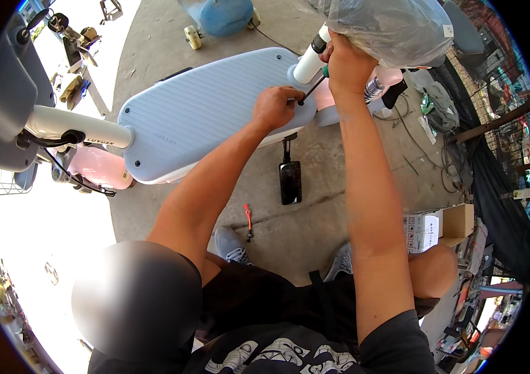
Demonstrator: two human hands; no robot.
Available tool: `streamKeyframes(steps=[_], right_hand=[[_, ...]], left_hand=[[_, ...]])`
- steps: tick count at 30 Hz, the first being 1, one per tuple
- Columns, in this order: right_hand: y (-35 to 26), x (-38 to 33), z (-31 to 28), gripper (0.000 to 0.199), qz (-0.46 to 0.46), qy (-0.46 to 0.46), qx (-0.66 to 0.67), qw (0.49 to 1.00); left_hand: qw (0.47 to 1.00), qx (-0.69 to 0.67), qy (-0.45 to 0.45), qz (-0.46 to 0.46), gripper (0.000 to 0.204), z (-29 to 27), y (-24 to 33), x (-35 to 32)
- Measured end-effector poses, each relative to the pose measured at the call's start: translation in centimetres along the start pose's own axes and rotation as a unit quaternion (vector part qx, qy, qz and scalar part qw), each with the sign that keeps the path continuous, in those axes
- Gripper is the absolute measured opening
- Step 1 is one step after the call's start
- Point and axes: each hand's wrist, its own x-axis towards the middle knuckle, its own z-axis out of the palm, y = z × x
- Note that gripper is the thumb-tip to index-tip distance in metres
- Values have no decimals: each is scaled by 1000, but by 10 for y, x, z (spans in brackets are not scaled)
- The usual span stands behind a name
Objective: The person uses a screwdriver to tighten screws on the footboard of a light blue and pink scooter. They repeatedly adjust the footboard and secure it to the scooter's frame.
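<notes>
One slim screwdriver (315, 88) slants across the upper middle of the frame, its low end at the right end of a ribbed pale-blue scooter footboard (209, 112). The right hand (349, 65) has its fingers clamped on the green handle, beside a white tube (310, 63) and below cloudy plastic wrapping (396, 31). The left hand (274, 107) rests over the footboard, fingers curled, fingertips at the screwdriver's low end; whether they pinch its shaft, I cannot tell. Near the frame's centre is a black rectangular mirror (290, 182) on a stalk; below it, left, an orange-handled tool (248, 218) lies on the concrete floor (324, 177).
</notes>
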Motion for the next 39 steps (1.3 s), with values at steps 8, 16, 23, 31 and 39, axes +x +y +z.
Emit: streamKeyframes(steps=[8, 16, 23, 31, 39], right_hand=[[-32, 6, -20, 18, 193, -257, 35, 946], [-18, -6, -5, 21, 166, -67, 128, 976], [-20, -3, -9, 18, 186, -159, 44, 969], [-19, -1, -7, 21, 223, -160, 144, 951], [-25, -10, -6, 18, 240, -125, 38, 962]], left_hand=[[999, 5, 20, 36, 28, -2, 1, -1], [999, 9, 22, 32, 28, 0, 2, -1], [1000, 1, 15, 23, 31, -3, 4, -1], [999, 8, 12, 31, 28, -3, 5, -1], [999, -16, 14, 32, 33, -5, 1, -2]])
